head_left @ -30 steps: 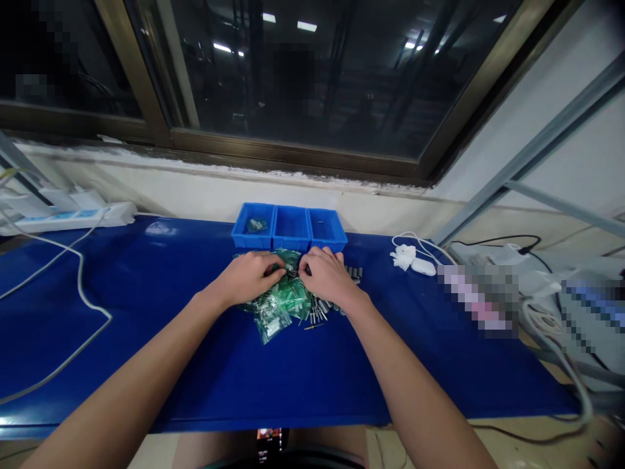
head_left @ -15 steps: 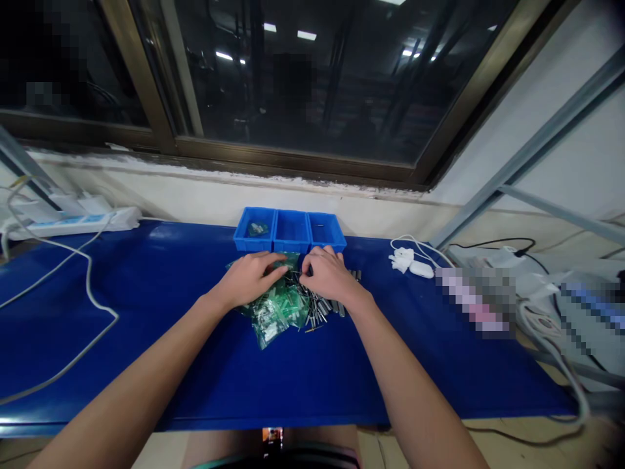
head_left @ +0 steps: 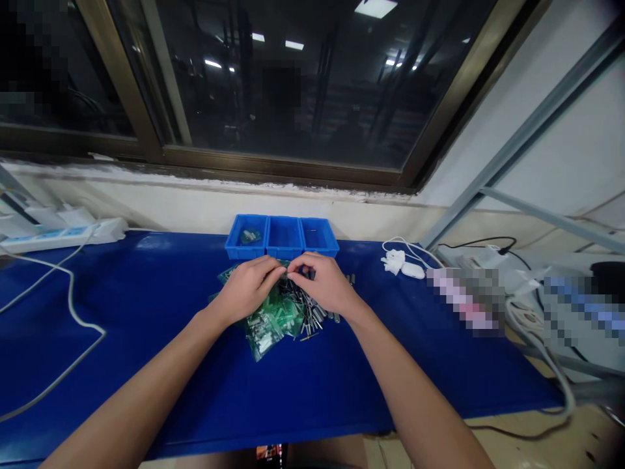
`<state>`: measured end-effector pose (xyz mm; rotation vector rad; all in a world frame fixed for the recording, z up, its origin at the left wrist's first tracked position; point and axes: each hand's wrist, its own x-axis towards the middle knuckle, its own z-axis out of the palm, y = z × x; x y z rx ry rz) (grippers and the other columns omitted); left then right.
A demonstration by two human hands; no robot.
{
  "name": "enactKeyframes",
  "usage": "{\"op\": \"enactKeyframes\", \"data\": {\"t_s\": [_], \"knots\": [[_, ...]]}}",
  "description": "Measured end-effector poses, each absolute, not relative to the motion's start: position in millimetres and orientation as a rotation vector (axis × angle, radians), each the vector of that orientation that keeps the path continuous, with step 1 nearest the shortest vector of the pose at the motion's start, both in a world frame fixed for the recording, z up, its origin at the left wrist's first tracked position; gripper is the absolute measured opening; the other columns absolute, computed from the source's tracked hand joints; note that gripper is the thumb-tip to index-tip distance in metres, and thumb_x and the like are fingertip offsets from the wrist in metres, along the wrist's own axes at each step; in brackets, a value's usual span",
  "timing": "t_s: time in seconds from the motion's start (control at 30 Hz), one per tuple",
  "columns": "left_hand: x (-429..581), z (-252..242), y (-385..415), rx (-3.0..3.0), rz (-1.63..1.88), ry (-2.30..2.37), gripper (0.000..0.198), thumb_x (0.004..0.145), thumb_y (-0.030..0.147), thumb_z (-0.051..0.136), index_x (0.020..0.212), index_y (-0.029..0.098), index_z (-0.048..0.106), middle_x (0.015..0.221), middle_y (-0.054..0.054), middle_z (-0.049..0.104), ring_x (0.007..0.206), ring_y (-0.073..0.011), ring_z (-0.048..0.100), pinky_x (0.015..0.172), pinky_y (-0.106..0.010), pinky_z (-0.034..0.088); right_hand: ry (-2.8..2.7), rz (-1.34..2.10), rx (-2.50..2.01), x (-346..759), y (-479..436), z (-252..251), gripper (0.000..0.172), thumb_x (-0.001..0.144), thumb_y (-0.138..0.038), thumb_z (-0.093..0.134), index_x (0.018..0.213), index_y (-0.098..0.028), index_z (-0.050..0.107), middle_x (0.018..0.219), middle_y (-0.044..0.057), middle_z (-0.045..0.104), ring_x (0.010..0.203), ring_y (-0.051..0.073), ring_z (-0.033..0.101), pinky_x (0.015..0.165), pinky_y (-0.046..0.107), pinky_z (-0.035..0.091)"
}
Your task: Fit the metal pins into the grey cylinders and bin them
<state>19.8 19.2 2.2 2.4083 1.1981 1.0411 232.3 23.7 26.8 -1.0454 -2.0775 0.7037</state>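
My left hand [head_left: 250, 286] is closed in a pinch above the green plastic bags [head_left: 272, 319], which hold small pale and metallic pieces. Its fingertips meet those of my right hand [head_left: 319, 281], also pinched. Whatever lies between the fingertips is too small to make out. Under and beside my right hand spreads a pile of thin metal rods [head_left: 312, 314], partly covered by the hand. One brass-coloured rod [head_left: 308, 337] lies at the pile's near edge.
Behind the hands stands a row of three joined blue bins [head_left: 284, 251]; the left one holds a small clear bag [head_left: 250, 236]. A white power strip [head_left: 63, 236] with cables lies far left. To the right are a white plug-like device [head_left: 413, 270] and its cord on the blue tabletop [head_left: 390, 345].
My left hand's thumb and forefinger, apart before, have come together. Both hands have drawn closer until their fingertips meet. The whole view has shifted slightly.
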Motion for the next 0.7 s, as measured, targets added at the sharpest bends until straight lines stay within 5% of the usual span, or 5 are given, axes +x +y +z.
{"op": "enactKeyframes", "data": {"t_s": [0.2, 0.4, 0.7], "knots": [[24, 16, 8, 2.068, 1.234, 1.182, 0.042, 0.107, 0.04, 0.046, 0.073, 0.019, 0.058, 0.066, 0.002, 0.059, 0.062, -0.0135, 0.055, 0.064, -0.028, 0.041, -1.733, 1.006, -0.926, 226, 28, 21, 0.013, 0.088, -0.035, 0.076, 0.091, -0.023, 0.079, 0.087, 0.002, 0.076, 0.076, 0.017, 0.064, 0.072, 0.034, 0.05], [32, 24, 0, 1.901, 1.28, 1.199, 0.048, 0.108, 0.042, 0.042, 0.068, 0.02, 0.057, 0.064, 0.0, 0.059, 0.062, -0.0141, 0.055, 0.065, -0.029, 0.043, -1.738, 0.928, -0.803, 229, 22, 29, 0.015, 0.088, -0.031, 0.079, 0.103, -0.027, 0.08, 0.096, 0.002, 0.079, 0.087, 0.017, 0.071, 0.081, 0.036, 0.055], [37, 19, 3, 1.613, 1.268, 1.064, 0.048, 0.107, 0.055, 0.041, 0.078, 0.02, 0.058, 0.066, -0.001, 0.061, 0.062, -0.0158, 0.057, 0.066, -0.031, 0.046, -1.681, 0.855, -0.858, 226, 25, 27, 0.01, 0.09, -0.034, 0.075, 0.093, -0.026, 0.079, 0.09, 0.002, 0.081, 0.086, 0.018, 0.073, 0.084, 0.035, 0.055]]}}
